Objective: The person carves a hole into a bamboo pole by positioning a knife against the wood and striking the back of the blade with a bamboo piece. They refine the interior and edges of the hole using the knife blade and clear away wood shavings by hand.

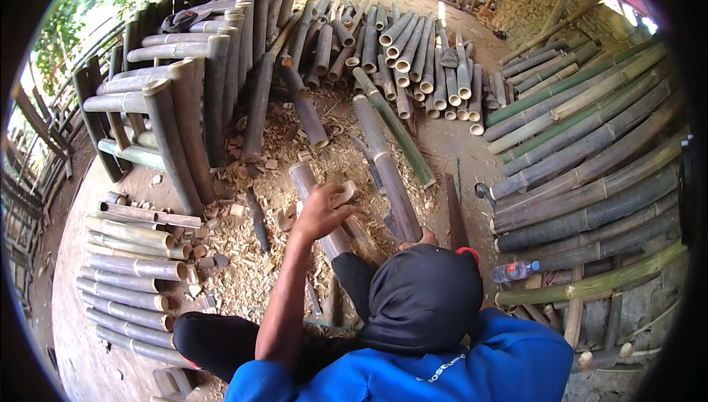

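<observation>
My left hand (323,212) reaches forward and closes over a short grey bamboo section (304,178) lying on the chip-strewn ground, with a pale wood chunk (344,192) at my fingertips. Just right of it, a longer bamboo pole (383,166) runs away from me. My right hand (422,238) shows only its knuckles at that pole's near end. A black cloth (424,299) over my blue shirt hides the rest, so what it holds is unclear. A dark curved blade (371,166) lies between the two bamboo pieces.
A bamboo frame (173,114) stands at the left, with cut short sections (125,269) stacked below it. More cut sections (413,55) are piled ahead and long poles (590,158) at the right. A flat dark bar (453,210) and a plastic bottle (516,271) lie nearby. Wood chips (251,269) cover the ground.
</observation>
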Motion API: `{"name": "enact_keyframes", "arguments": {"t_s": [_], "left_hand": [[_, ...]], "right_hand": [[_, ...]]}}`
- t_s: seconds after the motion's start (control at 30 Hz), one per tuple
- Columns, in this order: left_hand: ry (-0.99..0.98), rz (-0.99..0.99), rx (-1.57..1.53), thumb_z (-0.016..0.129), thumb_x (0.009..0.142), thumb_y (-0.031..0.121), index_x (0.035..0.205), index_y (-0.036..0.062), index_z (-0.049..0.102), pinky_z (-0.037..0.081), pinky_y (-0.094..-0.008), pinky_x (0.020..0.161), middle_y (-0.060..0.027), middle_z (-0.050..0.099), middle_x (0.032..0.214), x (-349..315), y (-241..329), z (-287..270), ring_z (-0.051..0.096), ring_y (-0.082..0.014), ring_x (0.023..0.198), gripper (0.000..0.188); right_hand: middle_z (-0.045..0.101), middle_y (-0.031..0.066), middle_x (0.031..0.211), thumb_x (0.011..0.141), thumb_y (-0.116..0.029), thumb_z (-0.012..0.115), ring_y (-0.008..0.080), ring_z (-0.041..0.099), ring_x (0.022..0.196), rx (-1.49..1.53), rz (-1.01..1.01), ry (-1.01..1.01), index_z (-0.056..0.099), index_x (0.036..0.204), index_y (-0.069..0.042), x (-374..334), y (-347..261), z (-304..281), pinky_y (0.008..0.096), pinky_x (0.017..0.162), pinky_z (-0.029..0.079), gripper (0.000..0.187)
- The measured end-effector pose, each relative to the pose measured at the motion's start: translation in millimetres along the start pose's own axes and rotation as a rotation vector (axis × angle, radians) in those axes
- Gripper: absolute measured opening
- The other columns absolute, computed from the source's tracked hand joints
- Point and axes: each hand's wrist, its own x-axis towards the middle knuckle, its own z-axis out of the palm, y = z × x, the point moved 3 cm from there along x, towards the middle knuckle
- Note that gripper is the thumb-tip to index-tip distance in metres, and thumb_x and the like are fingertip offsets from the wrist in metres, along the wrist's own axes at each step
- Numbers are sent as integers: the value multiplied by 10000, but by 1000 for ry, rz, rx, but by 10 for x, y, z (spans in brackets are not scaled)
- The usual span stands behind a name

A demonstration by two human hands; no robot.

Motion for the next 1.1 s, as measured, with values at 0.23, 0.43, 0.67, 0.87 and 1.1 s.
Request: {"name": "enact_keyframes", "arguments": {"t_s": [0.23,0.43,0.67,0.87,1.1], "left_hand": [[317,-84,-110,727,864,195,1285,-31,607,542,-472,979,-240,640,1267,-124,-481,-671,646,-328,1136,493],[491,14,-251,746,848,194,1191,-47,664,558,-363,874,-206,705,1120,-348,-333,-889,684,-258,1001,427],[502,-21,-355,766,790,186,1041,-59,728,526,-317,754,-131,745,903,-266,-902,-814,679,-186,826,353],[457,-494,-375,716,907,192,1154,-53,644,578,-383,776,-178,681,1043,-401,-1635,-355,665,-247,913,355],[222,-764,-484,885,754,341,934,-139,636,590,-372,640,-207,687,939,-522,-1839,1028,699,-272,839,570]], "right_hand": [[462,253,1430,783,-241,707,415,453,1314,-185,-56,268,383,1457,-95,400,-441,-89,559,1063,391,762],[464,261,1397,779,-260,742,418,465,1285,-42,-163,-39,436,1385,-54,-361,166,237,567,1046,395,710],[475,262,1376,775,-269,748,422,475,1270,-346,42,-349,447,1368,-47,-2065,575,-421,564,1037,401,701],[485,263,1357,773,-276,753,424,483,1257,-483,166,-368,456,1353,-41,-2341,738,-1027,562,1029,406,693],[497,264,1336,769,-285,758,427,492,1243,-500,202,-402,467,1335,-33,-2188,833,-1048,560,1020,412,685]]}}
